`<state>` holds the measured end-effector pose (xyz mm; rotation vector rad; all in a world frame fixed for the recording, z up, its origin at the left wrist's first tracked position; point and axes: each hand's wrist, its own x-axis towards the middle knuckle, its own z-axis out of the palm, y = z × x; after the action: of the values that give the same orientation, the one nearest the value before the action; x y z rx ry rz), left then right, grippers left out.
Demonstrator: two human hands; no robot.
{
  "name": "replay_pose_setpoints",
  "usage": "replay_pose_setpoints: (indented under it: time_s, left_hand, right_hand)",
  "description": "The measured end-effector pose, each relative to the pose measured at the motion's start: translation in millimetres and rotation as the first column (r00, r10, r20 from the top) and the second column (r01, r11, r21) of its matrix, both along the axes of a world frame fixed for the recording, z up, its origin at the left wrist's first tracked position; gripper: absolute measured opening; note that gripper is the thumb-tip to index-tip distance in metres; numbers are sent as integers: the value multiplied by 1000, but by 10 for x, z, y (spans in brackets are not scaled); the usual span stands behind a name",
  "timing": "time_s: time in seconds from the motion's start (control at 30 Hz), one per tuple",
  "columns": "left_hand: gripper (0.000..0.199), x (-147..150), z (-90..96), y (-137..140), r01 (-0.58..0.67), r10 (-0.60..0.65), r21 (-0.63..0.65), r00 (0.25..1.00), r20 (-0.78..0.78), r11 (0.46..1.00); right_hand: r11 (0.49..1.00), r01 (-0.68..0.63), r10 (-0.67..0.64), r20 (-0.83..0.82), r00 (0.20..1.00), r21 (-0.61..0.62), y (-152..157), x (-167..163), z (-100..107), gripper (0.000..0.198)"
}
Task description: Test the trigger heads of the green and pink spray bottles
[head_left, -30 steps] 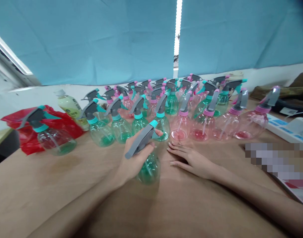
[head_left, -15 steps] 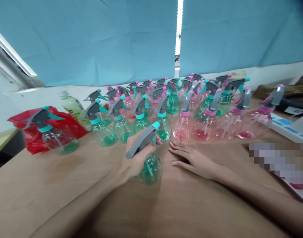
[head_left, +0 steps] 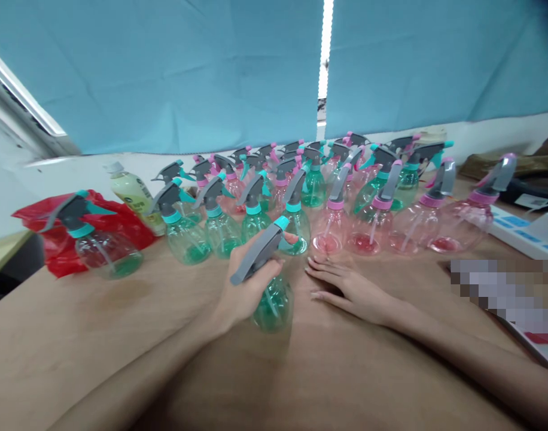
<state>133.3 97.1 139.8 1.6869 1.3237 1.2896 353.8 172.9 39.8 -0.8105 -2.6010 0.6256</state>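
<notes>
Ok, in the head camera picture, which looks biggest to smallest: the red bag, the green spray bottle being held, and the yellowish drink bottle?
1. red bag, widest of the three.
2. held green spray bottle, gripped by the left hand; it sits nearer the camera, so it may look bigger than it is.
3. yellowish drink bottle, partly hidden, farther back.

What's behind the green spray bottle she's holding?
Behind the held green spray bottle, gripped by the left hand, stand rows of green bottles and pink bottles on the table. The rear rows are largely hidden by those in front.
</notes>
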Motion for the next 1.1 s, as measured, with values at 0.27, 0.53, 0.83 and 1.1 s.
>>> replay_pose_setpoints:
  time_s: [0.27, 0.53, 0.83, 1.1]
  left_hand:
    - [35, 27, 2, 0, -24, 24, -27, 1000, -1, 999]
    - [39, 60, 10, 0, -63, 63, -20, 998, -2, 998]
    - [40, 44, 1, -17, -110, 109, -48, 994, -33, 993]
    - [45, 88, 73, -21, -56, 56, -36, 998, -16, 998]
  right_hand:
    - [1000, -1, 1, 26, 1000, 5, 1, -2, 23, 63]
    - [1000, 8, -8, 1, 1000, -2, -21, -8, 65, 62]
    - [1000, 12, -12, 12, 1000, -7, -22, -9, 70, 63]
    - [1000, 9, -9, -1, 1000, -7, -31, -8, 77, 62]
